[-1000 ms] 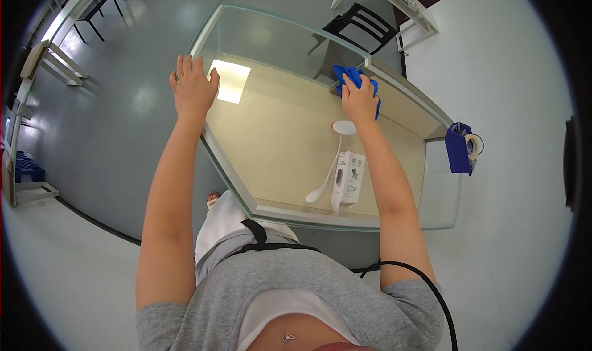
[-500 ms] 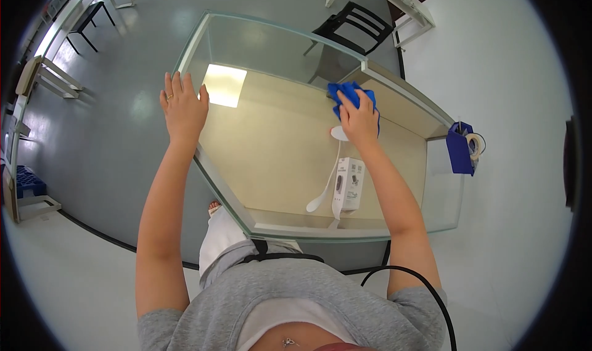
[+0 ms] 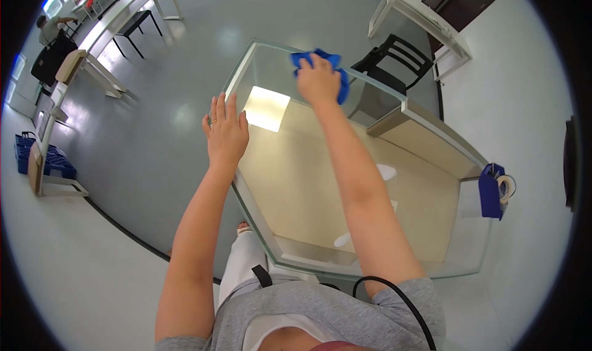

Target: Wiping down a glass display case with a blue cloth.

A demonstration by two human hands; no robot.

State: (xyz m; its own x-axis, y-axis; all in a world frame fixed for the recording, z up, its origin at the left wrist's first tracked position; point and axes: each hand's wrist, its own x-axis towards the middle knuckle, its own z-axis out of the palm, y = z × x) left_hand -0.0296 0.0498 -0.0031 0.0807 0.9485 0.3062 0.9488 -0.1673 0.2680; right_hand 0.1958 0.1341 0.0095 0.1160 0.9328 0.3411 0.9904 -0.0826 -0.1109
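Nearest, the glass case (image 3: 290, 191) is likely stiff, heavy and breakable, better held by its framing than by a bare pane edge. A white oval piece (image 3: 343, 240) shows through the glass beside the right forearm (image 3: 367, 221). Farther along, the left hand (image 3: 227, 136) is at the case's left edge, grip spread, thumb apart, holding nothing; whether it carries weight I cannot tell. Beyond, the right hand (image 3: 319, 83) has its grip curled over a bunched blue cloth (image 3: 343, 93), at the far edge of the case. The cloth looks light and soft, apt to fold and slip on smooth glass; a broad palm hold over its middle suits it. Past that stands a black chair (image 3: 390, 73)
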